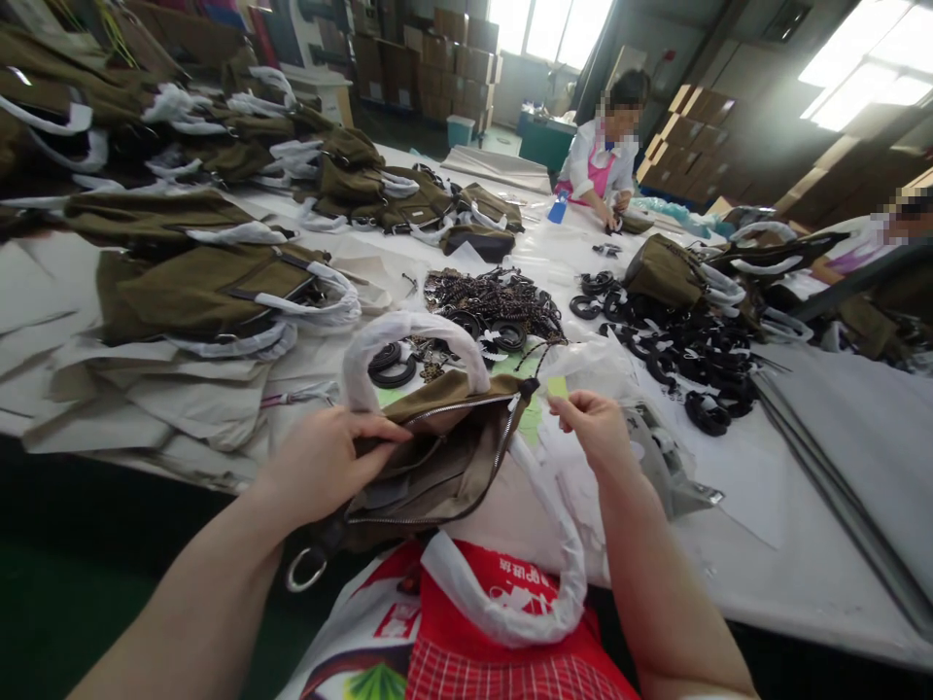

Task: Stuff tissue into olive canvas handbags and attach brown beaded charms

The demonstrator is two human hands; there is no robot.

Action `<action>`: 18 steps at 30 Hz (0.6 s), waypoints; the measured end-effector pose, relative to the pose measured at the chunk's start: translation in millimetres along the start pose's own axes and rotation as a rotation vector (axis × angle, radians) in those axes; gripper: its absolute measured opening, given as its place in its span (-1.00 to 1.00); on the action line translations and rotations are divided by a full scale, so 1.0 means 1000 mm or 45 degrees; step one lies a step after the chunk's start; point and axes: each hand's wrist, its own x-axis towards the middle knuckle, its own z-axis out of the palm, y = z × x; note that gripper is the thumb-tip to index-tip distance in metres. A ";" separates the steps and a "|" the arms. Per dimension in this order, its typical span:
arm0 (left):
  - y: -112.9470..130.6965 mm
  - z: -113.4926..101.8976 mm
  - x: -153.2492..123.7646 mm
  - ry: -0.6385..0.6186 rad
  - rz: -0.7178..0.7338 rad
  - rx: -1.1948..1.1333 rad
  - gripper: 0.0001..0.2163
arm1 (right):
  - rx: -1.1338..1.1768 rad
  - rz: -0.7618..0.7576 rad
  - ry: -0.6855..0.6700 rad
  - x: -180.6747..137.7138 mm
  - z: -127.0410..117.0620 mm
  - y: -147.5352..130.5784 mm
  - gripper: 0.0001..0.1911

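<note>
An olive canvas bag (437, 457) lies open in front of me at the table's near edge, its zip undone and its handles (408, 335) wrapped in white paper. My left hand (328, 462) grips the bag's near rim, thumb over the edge, and holds the mouth apart. My right hand (594, 423) is closed in a pinch on a small yellow-green slip (558, 387) just right of the bag's opening. A metal ring (306, 569) hangs from the bag's lower left corner.
Stacks of finished olive bags (204, 287) cover the left of the white table (802, 544). Piles of black straps (692, 355) and dark chains (496, 292) lie beyond the bag. Two other people work at the far right. A red printed sack (510, 622) sits at my lap.
</note>
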 end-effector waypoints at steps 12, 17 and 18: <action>0.039 0.005 0.000 -0.154 0.123 -0.331 -0.72 | 0.737 -0.139 -0.539 -0.050 -0.034 -0.091 -0.51; 0.044 0.013 0.004 -0.166 0.155 -0.447 -0.72 | -0.087 -0.780 -0.668 -0.064 -0.010 -0.111 -0.78; 0.044 0.013 0.004 -0.163 0.168 -0.456 -0.72 | -0.290 -0.913 -0.678 -0.064 -0.002 -0.112 -0.80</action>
